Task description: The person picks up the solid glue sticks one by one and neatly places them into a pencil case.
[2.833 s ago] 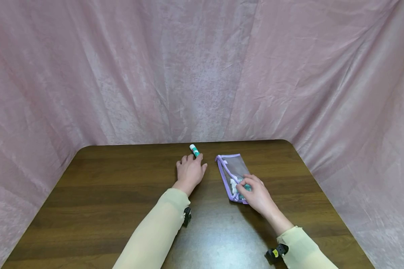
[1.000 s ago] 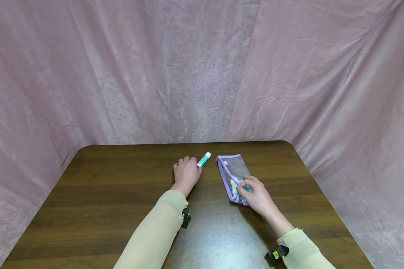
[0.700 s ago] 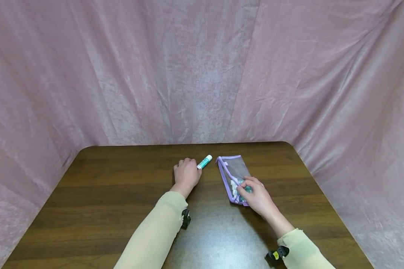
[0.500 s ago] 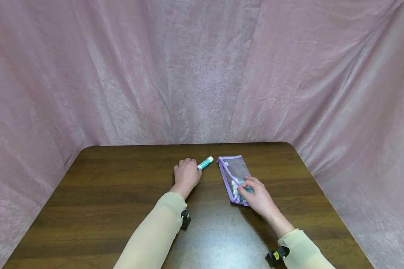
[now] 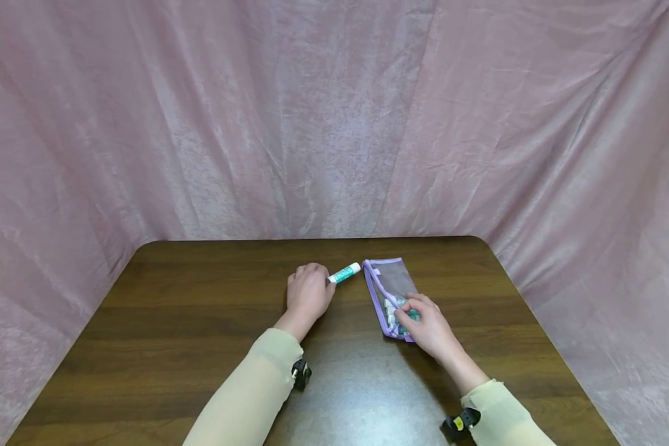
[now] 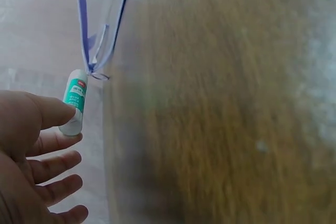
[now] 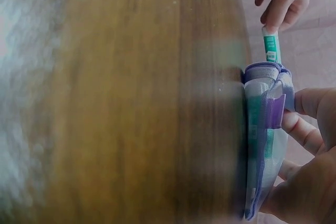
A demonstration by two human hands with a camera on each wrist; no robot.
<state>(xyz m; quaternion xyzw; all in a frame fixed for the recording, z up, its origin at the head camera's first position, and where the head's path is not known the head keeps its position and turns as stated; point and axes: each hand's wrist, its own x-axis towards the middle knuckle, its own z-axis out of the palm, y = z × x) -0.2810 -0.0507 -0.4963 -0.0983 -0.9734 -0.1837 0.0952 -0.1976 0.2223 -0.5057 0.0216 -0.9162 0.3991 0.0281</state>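
My left hand (image 5: 310, 291) pinches the white end of a green and white glue stick (image 5: 345, 273) between thumb and forefinger; its other fingers (image 6: 55, 169) are spread. The stick points right, its far end close to the upper left corner of a mesh zip pouch (image 5: 390, 271) with purple edging. In the left wrist view the pouch's edges part near the stick's tip. My right hand (image 5: 426, 325) pinches the pouch's purple zip edge between thumb and forefinger. Several green and white sticks (image 7: 254, 114) lie inside the pouch, partly hidden by mesh and hand.
Both hands are over a dark brown wooden table (image 5: 201, 347) with rounded far corners. A pink curtain (image 5: 323, 124) hangs behind it and along the sides. A small black camera (image 5: 301, 373) is strapped to each wrist.
The glue stick, first lying beyond my left hand's fingers, has swung round to point right and come nearer the pouch. My right hand keeps its pinch on the zip edge.
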